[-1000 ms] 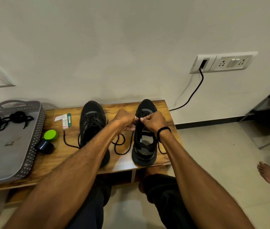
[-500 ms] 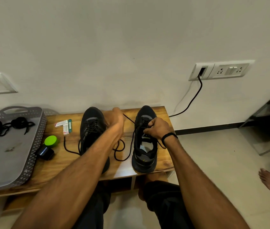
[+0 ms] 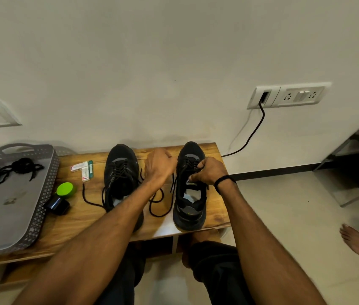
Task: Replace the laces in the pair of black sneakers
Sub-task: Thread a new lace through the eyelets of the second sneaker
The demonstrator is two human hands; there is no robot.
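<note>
Two black sneakers stand on the wooden bench (image 3: 86, 221), toes toward the wall. The left sneaker (image 3: 120, 170) is laced. My right hand (image 3: 210, 172) grips the right sneaker (image 3: 190, 201) at its upper eyelets and tongue. My left hand (image 3: 159, 165), blurred, hovers between the two shoes with its fingers curled, seemingly pinching the black lace (image 3: 158, 205) that runs from the right sneaker. The slack of that lace loops on the bench between the shoes. Another lace end trails left of the left sneaker.
A grey perforated tray (image 3: 42, 208) at the left holds a bundle of black laces (image 3: 9, 169). A green-capped item (image 3: 65, 189), a small black object (image 3: 57, 205) and small packets (image 3: 83, 169) lie beside it. A cable hangs from the wall socket (image 3: 264, 97). A bare foot (image 3: 354, 238) is at right.
My left hand pulled the lace up and away from the right sneaker, then came back down toward it. My right hand stayed on the sneaker's eyelets. The camera tilted slightly upward.
</note>
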